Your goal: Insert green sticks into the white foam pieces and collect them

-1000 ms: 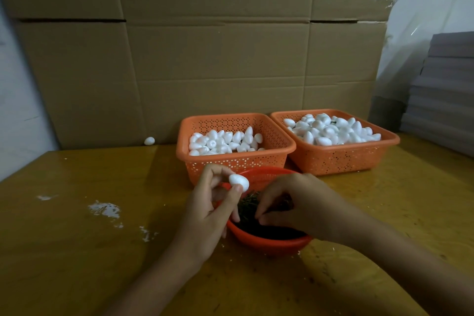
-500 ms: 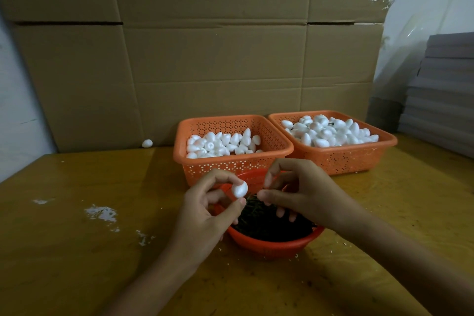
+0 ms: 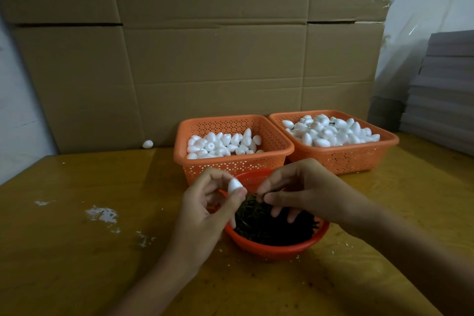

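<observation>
My left hand (image 3: 205,208) pinches a white egg-shaped foam piece (image 3: 234,185) between thumb and fingertips, above the left rim of a round red bowl (image 3: 272,250) full of dark green sticks (image 3: 272,223). My right hand (image 3: 300,192) hovers over the bowl and pinches one thin green stick (image 3: 261,195) between thumb and forefinger, its tip a short way right of the foam piece. Behind the bowl stand two orange baskets of white foam pieces, the left basket (image 3: 230,161) and the right basket (image 3: 341,156).
A stray foam piece (image 3: 147,144) lies at the back left against a tall cardboard wall (image 3: 205,59). White crumbs (image 3: 101,214) dot the wooden table (image 3: 77,264) on the left. Grey stacked sheets (image 3: 446,95) rise at the right.
My right hand has lifted out of the bowl with a green stick pinched in it and come up beside the foam piece. My left hand has stayed put with the foam piece.
</observation>
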`<state>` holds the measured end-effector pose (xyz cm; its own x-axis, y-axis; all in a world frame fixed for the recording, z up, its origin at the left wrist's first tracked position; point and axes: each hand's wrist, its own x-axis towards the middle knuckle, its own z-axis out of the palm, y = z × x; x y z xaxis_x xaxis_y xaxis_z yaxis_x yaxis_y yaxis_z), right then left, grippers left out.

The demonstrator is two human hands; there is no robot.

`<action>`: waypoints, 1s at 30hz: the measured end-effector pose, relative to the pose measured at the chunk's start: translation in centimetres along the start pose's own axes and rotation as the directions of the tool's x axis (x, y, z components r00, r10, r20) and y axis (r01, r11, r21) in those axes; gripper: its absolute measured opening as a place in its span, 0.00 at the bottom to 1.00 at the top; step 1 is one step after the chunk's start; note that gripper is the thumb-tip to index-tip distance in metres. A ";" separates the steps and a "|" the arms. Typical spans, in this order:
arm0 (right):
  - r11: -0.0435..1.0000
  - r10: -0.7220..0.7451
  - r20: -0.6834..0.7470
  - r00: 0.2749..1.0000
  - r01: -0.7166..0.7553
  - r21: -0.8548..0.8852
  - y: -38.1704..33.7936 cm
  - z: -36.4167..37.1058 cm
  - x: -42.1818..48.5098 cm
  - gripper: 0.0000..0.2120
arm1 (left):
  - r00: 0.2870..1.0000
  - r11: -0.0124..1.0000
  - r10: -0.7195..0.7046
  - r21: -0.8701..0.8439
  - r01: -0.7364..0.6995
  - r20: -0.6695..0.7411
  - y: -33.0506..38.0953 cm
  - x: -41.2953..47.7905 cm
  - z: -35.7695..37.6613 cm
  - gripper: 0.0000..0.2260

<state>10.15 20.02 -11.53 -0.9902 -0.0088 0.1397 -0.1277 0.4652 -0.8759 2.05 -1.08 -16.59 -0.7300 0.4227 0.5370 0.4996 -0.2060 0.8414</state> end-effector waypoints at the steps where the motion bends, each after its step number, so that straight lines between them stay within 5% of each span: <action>1: 0.998 0.017 0.016 1.000 -0.018 0.056 -0.1 -0.2 0.0 0.07 | 1.000 1.000 0.004 -0.009 -0.004 0.003 0.0 0.0 0.0 0.05; 8: 0.974 0.032 0.039 0.999 -0.040 0.224 -0.1 -0.7 -0.1 0.10 | 1.000 1.000 -0.003 -0.009 0.003 -0.001 0.2 -0.1 0.0 0.02; 13: 0.985 -0.007 0.041 0.999 0.000 0.175 -0.2 -0.3 -0.1 0.09 | 0.999 0.999 -0.047 -0.013 0.047 -0.018 0.3 -0.1 0.0 0.07; 21: 0.917 -0.353 -0.111 0.929 0.321 -0.236 -0.5 1.5 -0.6 0.02 | 0.997 0.998 -0.066 -0.017 0.066 -0.049 0.0 0.0 0.0 0.12; 30: 0.872 -0.414 -0.165 0.895 0.338 -0.353 -0.5 2.2 -0.8 0.02 | 0.997 0.998 -0.070 -0.013 0.069 -0.026 0.0 0.0 0.0 0.05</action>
<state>10.84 17.83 -12.27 -0.8242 -0.0545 0.5637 -0.4260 0.7155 -0.5537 2.09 -1.08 -16.57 -0.7751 0.4126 0.4786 0.4418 -0.1877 0.8773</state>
